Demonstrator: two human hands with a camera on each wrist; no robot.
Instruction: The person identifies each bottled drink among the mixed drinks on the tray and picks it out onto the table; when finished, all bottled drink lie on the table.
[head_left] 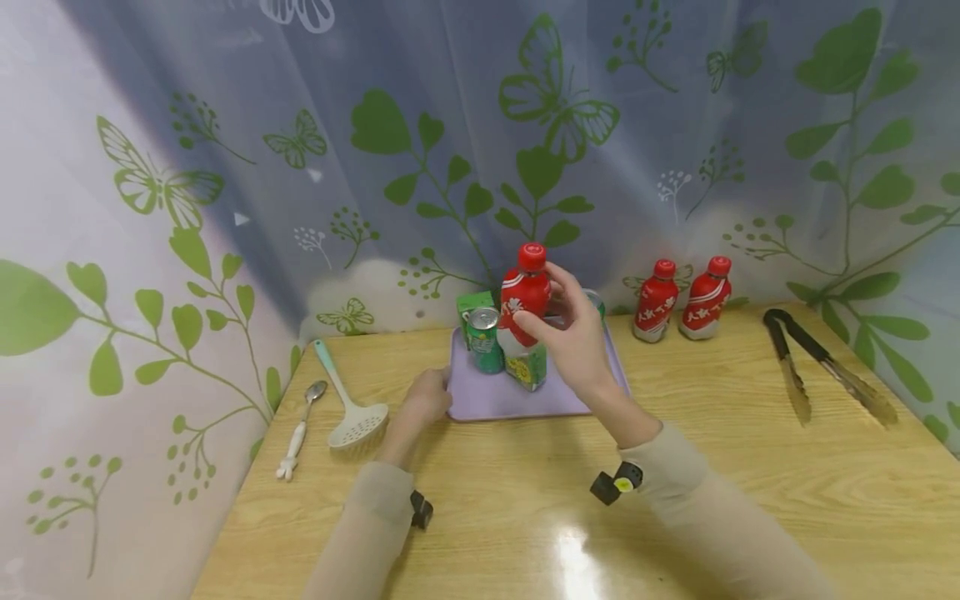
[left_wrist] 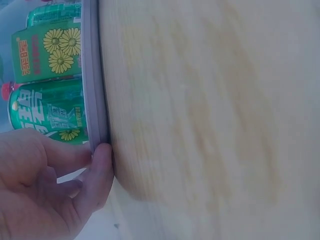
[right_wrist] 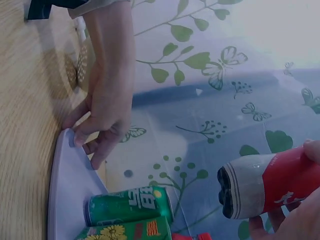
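Note:
My left hand (head_left: 429, 397) pinches the left rim of a lilac tray (head_left: 480, 403), thumb above and fingers below, as the left wrist view shows. My right hand (head_left: 576, 337) grips a red drink bottle (head_left: 525, 292) and holds it upright above the tray; its grey-white base shows clear of the tray in the right wrist view. On the tray stand a green soda can (head_left: 487, 346), a green drink carton (head_left: 529, 369) with yellow flowers, and another green carton (head_left: 471, 305) behind. A further can (head_left: 596, 298) is mostly hidden by my right hand. A red cap (right_wrist: 197, 236) shows behind the front carton.
Two more red bottles (head_left: 656, 304) (head_left: 707, 302) stand at the back right, by black-handled tongs (head_left: 825, 358). On the left lie a slotted skimmer (head_left: 358, 423) and a white-handled spoon (head_left: 300, 433). A patterned curtain (head_left: 450, 150) hangs behind the wooden table (head_left: 495, 517).

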